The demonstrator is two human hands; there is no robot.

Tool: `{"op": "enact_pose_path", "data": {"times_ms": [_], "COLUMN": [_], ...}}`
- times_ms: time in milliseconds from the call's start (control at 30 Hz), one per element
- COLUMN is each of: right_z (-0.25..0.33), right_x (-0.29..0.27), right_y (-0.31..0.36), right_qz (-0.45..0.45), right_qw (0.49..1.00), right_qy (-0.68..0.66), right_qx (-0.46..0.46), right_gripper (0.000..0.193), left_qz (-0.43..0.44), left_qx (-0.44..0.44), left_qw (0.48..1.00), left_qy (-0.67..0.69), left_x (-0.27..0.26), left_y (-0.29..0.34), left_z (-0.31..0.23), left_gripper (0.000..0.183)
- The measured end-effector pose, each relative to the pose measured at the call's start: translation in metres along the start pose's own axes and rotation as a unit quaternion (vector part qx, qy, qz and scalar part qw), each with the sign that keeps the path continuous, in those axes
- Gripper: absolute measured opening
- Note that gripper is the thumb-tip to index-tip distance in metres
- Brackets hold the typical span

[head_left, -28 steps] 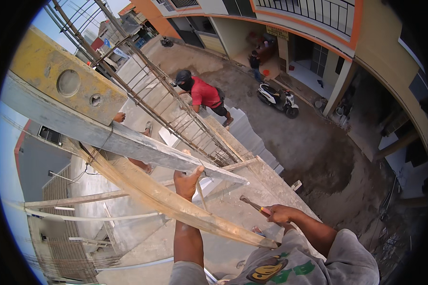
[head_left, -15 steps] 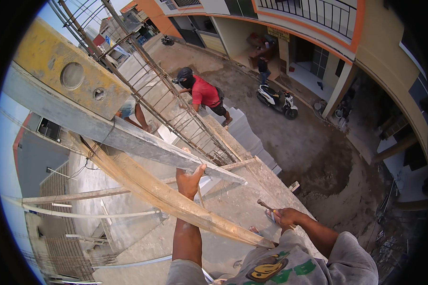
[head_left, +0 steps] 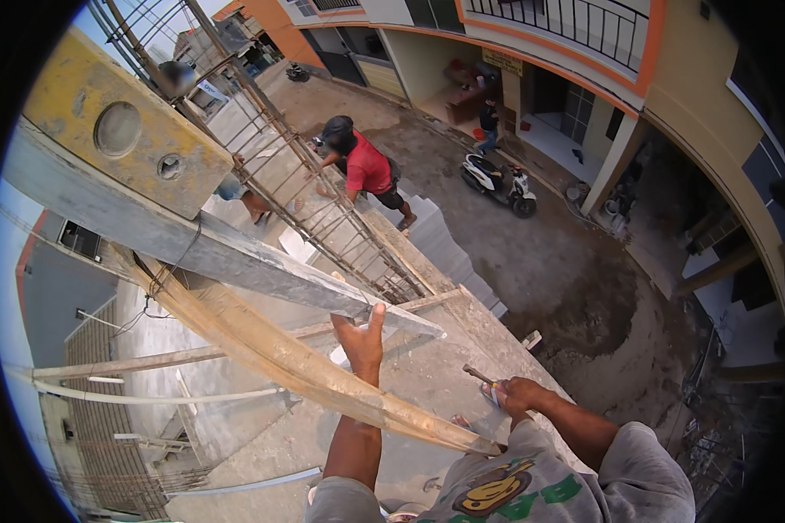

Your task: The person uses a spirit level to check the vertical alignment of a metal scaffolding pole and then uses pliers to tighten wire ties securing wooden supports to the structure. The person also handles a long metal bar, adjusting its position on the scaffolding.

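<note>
My left hand point(head_left: 362, 338) presses flat against the underside of a long grey wooden plank point(head_left: 192, 244) that runs from the upper left toward the centre. A pale bamboo pole point(head_left: 296, 362) crosses just below it, tied to the plank with wire. My right hand point(head_left: 515, 397) grips the handle of a hammer point(head_left: 480, 376), held low to the right above the concrete slab edge point(head_left: 445, 366). A yellow spirit level point(head_left: 122, 131) lies along the plank's upper end.
A steel rebar cage point(head_left: 323, 209) rises at a slant behind the plank. A person in a red shirt point(head_left: 366, 166) bends beside it. Far below lie a dirt yard, a parked scooter point(head_left: 497, 183), stacked white blocks point(head_left: 445, 244) and an orange-trimmed building point(head_left: 584, 52).
The view has shifted slightly. My left hand stays on the plank. My right hand with the hammer has dropped lower and to the right.
</note>
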State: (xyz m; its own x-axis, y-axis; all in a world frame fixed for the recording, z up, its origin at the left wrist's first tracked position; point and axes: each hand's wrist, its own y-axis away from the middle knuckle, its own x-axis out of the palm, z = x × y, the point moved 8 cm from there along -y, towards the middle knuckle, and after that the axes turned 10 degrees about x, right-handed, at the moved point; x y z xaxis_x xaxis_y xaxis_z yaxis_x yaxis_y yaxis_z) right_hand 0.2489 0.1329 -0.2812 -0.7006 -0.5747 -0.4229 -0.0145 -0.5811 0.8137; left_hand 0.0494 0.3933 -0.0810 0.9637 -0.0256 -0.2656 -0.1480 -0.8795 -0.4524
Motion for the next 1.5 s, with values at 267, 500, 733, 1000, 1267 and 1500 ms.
{"op": "enact_pose_path", "data": {"times_ms": [267,500,733,1000,1267,1500], "right_z": [-0.014,-0.006,-0.011,-0.03,-0.05,-0.054], "right_x": [0.021,0.019,0.022,0.026,0.038,0.044], "right_y": [-0.014,-0.018,-0.022,-0.022,-0.04,-0.049], "right_qz": [0.008,-0.011,-0.019,-0.011,-0.026,-0.016], "right_qw": [1.0,1.0,0.998,0.997,0.996,0.992], "right_qy": [0.025,0.018,0.064,0.077,0.077,0.123], "right_qx": [0.006,-0.011,-0.014,0.016,0.023,0.011], "right_gripper": [0.04,0.034,0.038,0.045,0.045,0.047], "left_qz": [0.052,0.117,0.166,0.173,0.123,0.052], "left_qx": [-0.02,0.027,0.021,0.049,0.008,-0.002], "left_qw": [0.992,0.978,0.976,0.976,0.984,0.997], "left_qy": [-0.116,-0.169,-0.137,-0.121,-0.128,-0.051], "left_x": [-0.007,-0.019,-0.022,-0.032,-0.025,-0.05], "left_y": [0.005,-0.003,-0.007,-0.007,0.006,0.002], "left_z": [0.004,-0.004,-0.002,-0.018,-0.011,-0.015], "left_gripper": [0.081,0.073,0.082,0.081,0.093,0.098]}}
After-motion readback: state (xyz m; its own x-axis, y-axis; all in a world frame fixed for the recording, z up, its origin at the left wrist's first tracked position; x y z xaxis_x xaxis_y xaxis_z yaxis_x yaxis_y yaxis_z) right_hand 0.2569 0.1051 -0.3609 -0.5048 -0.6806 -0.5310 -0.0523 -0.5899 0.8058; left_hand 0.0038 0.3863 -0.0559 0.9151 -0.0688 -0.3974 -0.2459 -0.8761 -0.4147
